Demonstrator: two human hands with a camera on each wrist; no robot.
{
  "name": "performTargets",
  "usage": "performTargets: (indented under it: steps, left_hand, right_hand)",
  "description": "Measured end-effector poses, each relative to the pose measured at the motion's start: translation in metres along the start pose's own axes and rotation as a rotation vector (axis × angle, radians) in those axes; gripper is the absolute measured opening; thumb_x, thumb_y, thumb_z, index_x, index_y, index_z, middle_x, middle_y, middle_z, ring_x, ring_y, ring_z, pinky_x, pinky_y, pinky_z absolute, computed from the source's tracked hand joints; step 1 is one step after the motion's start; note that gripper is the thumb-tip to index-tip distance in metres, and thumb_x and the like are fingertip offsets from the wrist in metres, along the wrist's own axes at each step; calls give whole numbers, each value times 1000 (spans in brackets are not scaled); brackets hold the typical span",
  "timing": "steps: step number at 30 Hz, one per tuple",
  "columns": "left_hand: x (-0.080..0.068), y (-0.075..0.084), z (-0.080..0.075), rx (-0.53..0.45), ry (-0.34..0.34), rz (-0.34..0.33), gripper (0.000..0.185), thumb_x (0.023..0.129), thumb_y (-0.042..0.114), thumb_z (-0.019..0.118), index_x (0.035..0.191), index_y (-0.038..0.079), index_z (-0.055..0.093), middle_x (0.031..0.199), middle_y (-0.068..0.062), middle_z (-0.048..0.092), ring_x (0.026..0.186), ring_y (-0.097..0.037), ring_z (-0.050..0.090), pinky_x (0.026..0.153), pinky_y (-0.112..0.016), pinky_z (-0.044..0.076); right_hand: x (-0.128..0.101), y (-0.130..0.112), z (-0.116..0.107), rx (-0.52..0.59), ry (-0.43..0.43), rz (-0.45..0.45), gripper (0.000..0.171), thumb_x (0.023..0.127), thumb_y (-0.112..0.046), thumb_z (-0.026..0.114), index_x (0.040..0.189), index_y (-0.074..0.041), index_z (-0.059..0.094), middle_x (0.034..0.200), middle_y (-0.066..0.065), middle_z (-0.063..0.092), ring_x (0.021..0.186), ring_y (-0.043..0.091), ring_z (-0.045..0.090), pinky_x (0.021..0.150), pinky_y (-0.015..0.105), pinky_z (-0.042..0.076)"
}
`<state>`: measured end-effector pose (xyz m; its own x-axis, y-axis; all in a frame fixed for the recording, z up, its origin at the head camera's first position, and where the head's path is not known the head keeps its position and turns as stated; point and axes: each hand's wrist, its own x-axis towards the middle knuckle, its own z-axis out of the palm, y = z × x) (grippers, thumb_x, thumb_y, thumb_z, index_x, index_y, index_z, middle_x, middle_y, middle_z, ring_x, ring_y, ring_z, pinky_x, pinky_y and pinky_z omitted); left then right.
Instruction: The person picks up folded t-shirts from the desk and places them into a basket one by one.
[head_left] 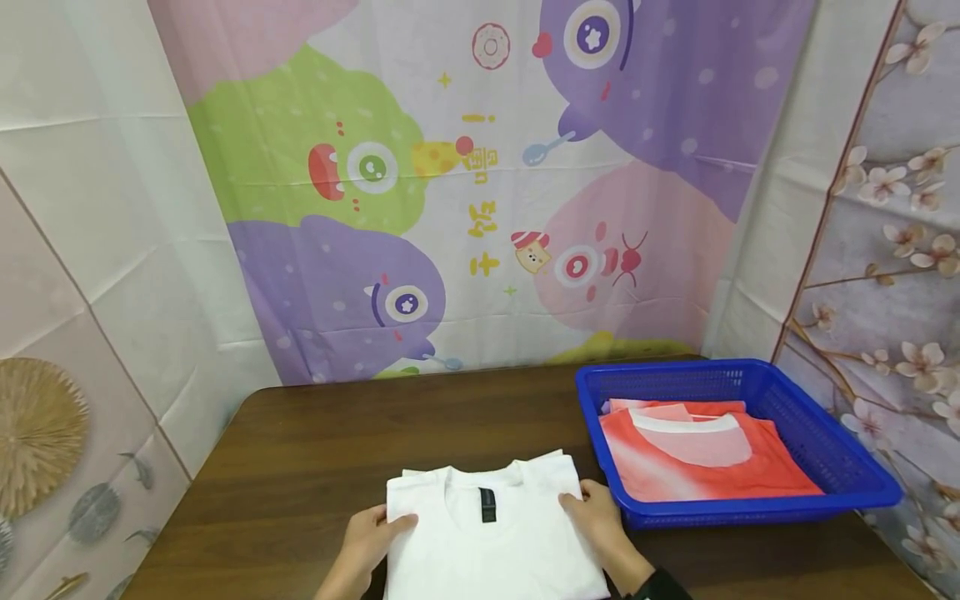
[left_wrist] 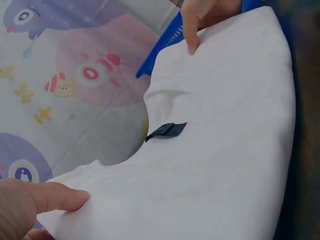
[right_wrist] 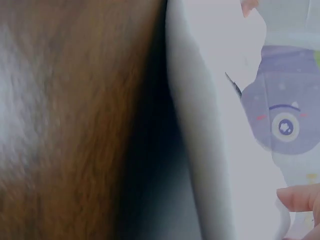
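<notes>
Head view: folded white T-shirt [head_left: 491, 533] lies at 6 o'clock on the surface [head_left: 315, 467]. Left hand [head_left: 371, 533] and right hand [head_left: 596, 517] pinch its side edges. Fabric likely soft, light, limp; support both edges.

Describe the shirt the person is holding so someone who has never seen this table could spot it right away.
On the dark brown wooden table, look at the near edge, left of the blue plastic mesh basket. There lies a folded white cotton T-shirt, held at its sides by the left hand and right hand. Unlike the folded red-and-white shirt in the basket, it is plain white with a small black neck label.
</notes>
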<state>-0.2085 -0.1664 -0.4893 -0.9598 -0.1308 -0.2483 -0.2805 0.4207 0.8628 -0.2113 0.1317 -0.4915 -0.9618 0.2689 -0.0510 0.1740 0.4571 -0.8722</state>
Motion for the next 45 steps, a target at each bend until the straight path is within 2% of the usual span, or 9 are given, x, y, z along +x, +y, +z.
performTargets:
  steps: [6, 12, 18, 23, 26, 36, 45]
  left_hand:
    - [-8, 5, -3, -49, 16, 7, 60, 83, 25, 71, 124, -15, 53, 117, -29, 66, 100, -33, 67, 88, -49, 54]
    - [-18, 12, -3, -96, 29, 48, 53, 84, 21, 71, 121, -14, 57, 108, -24, 70, 91, -20, 67, 80, -39, 56]
    - [-28, 18, -3, -117, 37, 74, 49, 83, 20, 72, 118, -13, 59, 106, -20, 71, 90, -15, 64, 78, -33, 55]
    - [-36, 23, -7, -101, 64, 113, 41, 82, 18, 72, 110, -10, 65, 90, -8, 73, 79, -9, 59, 69, -23, 50]
    - [-40, 25, -10, -78, 70, 133, 38, 83, 20, 72, 109, -8, 66, 86, -6, 73, 76, -7, 58, 66, -21, 48]
    - [-50, 30, -10, -57, 72, 160, 39, 83, 20, 72, 110, -7, 66, 94, -14, 75, 77, -8, 63, 66, -19, 50]
    - [-59, 38, -10, -50, 71, 200, 42, 84, 22, 74, 113, -8, 65, 102, -19, 73, 87, -18, 70, 73, -29, 58]
  right_hand:
    - [-9, -7, 0, -65, 76, -120, 18, 79, -13, 67, 83, 5, 62, 72, 14, 64, 63, 15, 49, 58, 27, 39]
    - [-21, -17, -4, -19, 80, -172, 14, 79, -12, 68, 80, 1, 62, 69, 11, 64, 62, 11, 47, 56, 24, 38]
    - [-31, -24, -12, 32, 53, -132, 12, 79, -10, 69, 83, 0, 64, 68, 5, 61, 61, 8, 45, 55, 21, 37]
    - [-36, -24, -17, 124, -1, -69, 14, 81, -8, 68, 89, 3, 65, 72, 7, 66, 60, 8, 50, 54, 22, 42]
    - [-39, -25, -21, 138, -19, -61, 15, 81, -8, 69, 91, 3, 66, 73, 8, 68, 60, 9, 51, 54, 22, 43]
    - [-47, -29, -34, 94, -20, -72, 14, 81, -7, 70, 90, 3, 66, 76, 8, 71, 61, 5, 53, 56, 20, 43]
    - [-49, -32, -47, 69, -22, -73, 20, 83, -9, 70, 98, 3, 66, 88, 13, 73, 73, 8, 61, 60, 20, 47]
